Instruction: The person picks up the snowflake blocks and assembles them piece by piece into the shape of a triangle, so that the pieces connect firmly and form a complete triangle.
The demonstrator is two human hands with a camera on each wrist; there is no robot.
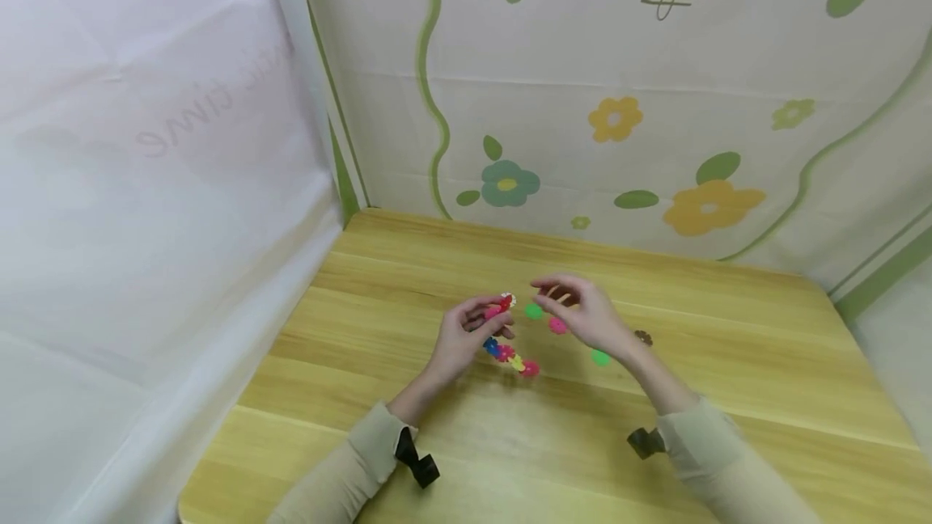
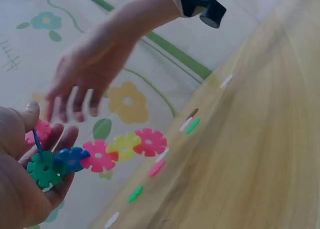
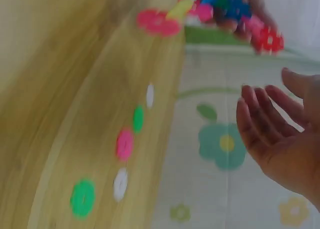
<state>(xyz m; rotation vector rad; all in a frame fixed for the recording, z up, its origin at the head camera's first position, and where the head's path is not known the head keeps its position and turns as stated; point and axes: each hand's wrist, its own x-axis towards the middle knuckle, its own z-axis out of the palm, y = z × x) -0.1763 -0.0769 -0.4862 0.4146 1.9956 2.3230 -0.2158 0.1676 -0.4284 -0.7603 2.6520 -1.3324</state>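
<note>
My left hand [image 1: 466, 334] holds a chain of interlocked plastic snowflake discs, raised over the table. A red disc [image 3: 271, 40] ends the chain on one side. Past the fingers come a green disc [image 2: 45, 169], a blue disc [image 2: 72, 159], a pink disc [image 2: 99, 155], a yellow disc [image 2: 124, 147] and another pink disc [image 2: 151, 142] at the other end. Part of the chain is hidden by the palm and fingers. Beside it, my right hand [image 1: 582, 315] hovers with loosely bent fingers and nothing between them.
Loose discs lie on the wooden table [image 1: 328, 370] beyond and below my right hand: a green one [image 1: 600, 357], a pink one [image 1: 558, 326], a brown one [image 1: 643, 337] and several others, some white. A flower-patterned cloth [image 1: 539, 120] hangs behind the table's far edge.
</note>
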